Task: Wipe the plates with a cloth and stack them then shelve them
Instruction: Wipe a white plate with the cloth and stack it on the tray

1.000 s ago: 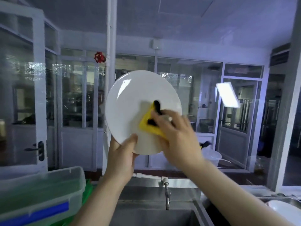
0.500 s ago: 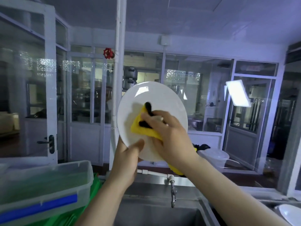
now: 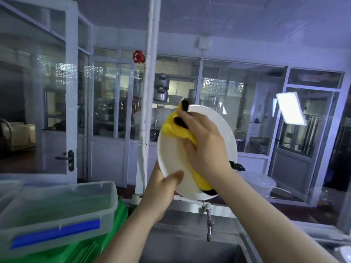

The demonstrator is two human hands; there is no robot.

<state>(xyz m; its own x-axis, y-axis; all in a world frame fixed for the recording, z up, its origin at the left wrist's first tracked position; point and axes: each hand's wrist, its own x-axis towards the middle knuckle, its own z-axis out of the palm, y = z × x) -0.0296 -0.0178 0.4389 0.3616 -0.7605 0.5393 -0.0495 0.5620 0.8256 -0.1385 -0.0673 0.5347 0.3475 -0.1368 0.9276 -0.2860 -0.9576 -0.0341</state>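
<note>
A round white plate (image 3: 171,158) stands tilted up in front of me, above the sink. My left hand (image 3: 161,188) grips its lower left rim, thumb lying on the plate's face. My right hand (image 3: 205,143) presses a yellow cloth with black patches (image 3: 175,128) against the upper left of the plate, fingers curled over the cloth. The cloth's tail hangs down below my right wrist at the plate's bottom edge.
A steel sink (image 3: 190,242) with a tap (image 3: 209,223) lies below. At the left, a clear lidded box with a blue clip (image 3: 57,211) sits on green crates (image 3: 106,242). A white pipe (image 3: 147,92) stands behind. Another white dish edge (image 3: 344,251) shows at the bottom right.
My right hand has slid the cloth from the plate's middle up to its upper left rim. The plate has tilted more edge-on, and my view has shifted left.
</note>
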